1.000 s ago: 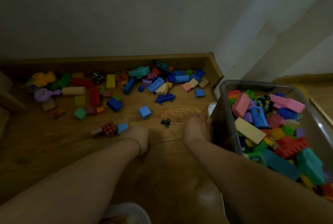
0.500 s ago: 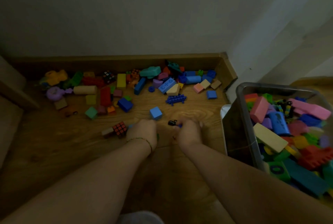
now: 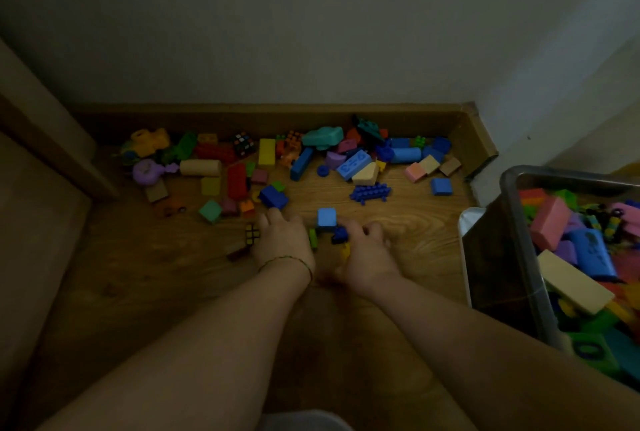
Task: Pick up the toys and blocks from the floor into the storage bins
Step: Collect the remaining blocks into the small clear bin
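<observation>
While multicoloured foam and plastic blocks (image 3: pixel 266 151) lie scattered on the wooden floor (image 3: pixel 415 222), the clear plastic storage bin (image 3: pixel 491 274) stands right, part-filled.
Right hand (image 3: pixel 363 252): fingers curled on a small dark-blue plastic piece (image 3: pixel 339 235).
Left hand (image 3: pixel 284 245): beside a small green piece (image 3: pixel 313 238); grip cannot be told.

Reaches both arms down to the wooden floor (image 3: pixel 415 233); lays left hand (image 3: pixel 284 247) palm down, fingertips at a dark blue block (image 3: pixel 273 196), cube puzzle (image 3: pixel 252 232) just beside; curls right hand (image 3: pixel 363 252) round a small dark blue piece (image 3: pixel 340 235) below a light blue block (image 3: pixel 326 217); full storage bin (image 3: pixel 571 178) at right.
</observation>
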